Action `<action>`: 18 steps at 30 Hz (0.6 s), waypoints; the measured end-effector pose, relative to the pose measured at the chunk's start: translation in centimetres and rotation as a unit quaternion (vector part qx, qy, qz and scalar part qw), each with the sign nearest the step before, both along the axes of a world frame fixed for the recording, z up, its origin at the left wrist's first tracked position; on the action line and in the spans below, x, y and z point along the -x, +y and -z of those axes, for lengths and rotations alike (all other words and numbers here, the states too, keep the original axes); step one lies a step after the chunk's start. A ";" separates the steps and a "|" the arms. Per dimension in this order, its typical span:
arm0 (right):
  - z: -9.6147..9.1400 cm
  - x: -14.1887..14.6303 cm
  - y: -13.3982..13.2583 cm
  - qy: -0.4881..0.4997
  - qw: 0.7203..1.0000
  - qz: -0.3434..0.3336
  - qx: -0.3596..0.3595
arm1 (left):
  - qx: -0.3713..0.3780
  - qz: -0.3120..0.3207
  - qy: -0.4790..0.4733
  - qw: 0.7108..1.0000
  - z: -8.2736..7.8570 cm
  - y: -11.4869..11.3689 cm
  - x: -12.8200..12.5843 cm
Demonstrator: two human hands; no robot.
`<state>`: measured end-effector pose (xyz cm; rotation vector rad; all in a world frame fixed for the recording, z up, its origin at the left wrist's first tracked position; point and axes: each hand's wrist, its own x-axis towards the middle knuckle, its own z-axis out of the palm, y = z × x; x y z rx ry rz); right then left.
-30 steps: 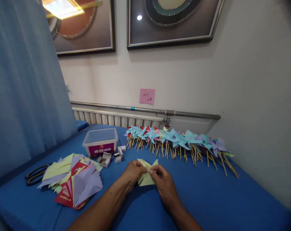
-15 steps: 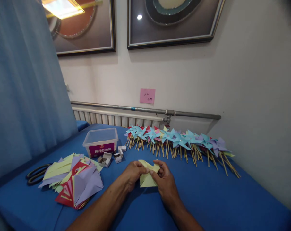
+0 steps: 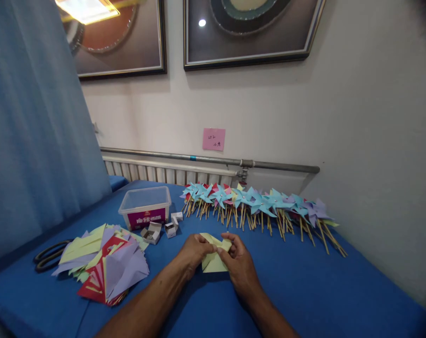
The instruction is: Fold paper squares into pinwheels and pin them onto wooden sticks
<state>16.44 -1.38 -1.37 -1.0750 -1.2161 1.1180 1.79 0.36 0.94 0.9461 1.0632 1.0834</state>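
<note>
A pale yellow piece of paper (image 3: 214, 264), with cut corners partly folded inward, is held between my two hands above the blue cloth. My left hand (image 3: 196, 253) grips its left side, thumb pressed near the middle. On the right side, my right hand (image 3: 238, 256) pinches a raised corner with its thumb also at the centre. Both thumbs nearly meet there, and they hide the paper's middle. Beyond my hands lies a long row of finished paper pinwheels (image 3: 262, 203) on thin sticks, mostly light blue on top.
To the left lies a pile of coloured paper sheets (image 3: 109, 263) beside black-handled scissors (image 3: 50, 256). Behind it stand a clear plastic tub (image 3: 145, 209) and small open cardboard boxes (image 3: 152, 233). A blue curtain (image 3: 40, 117) hangs at left; a pipe (image 3: 286, 166) runs along the wall.
The view has shifted slightly, so everything sits a little further left. Both hands keep their hold on the yellow paper, with hardly any movement of the fingers.
</note>
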 end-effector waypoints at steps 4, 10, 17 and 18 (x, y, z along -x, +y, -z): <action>-0.4 0.0 -0.5 -0.021 0.999 -0.017 -0.034 | 0.005 -0.048 0.004 0.999 0.2 0.3 0.1; 0.0 -0.1 -1.1 -0.181 0.971 -0.018 -0.152 | 0.016 -0.101 -0.069 0.992 0.3 1.2 1.0; -0.6 0.5 -1.7 -0.224 0.961 -0.008 -0.162 | 0.002 -0.089 -0.097 0.991 -0.6 0.4 0.4; -0.8 0.5 -1.8 -0.216 0.964 0.001 -0.158 | 0.003 -0.086 -0.099 0.991 -0.8 0.3 0.2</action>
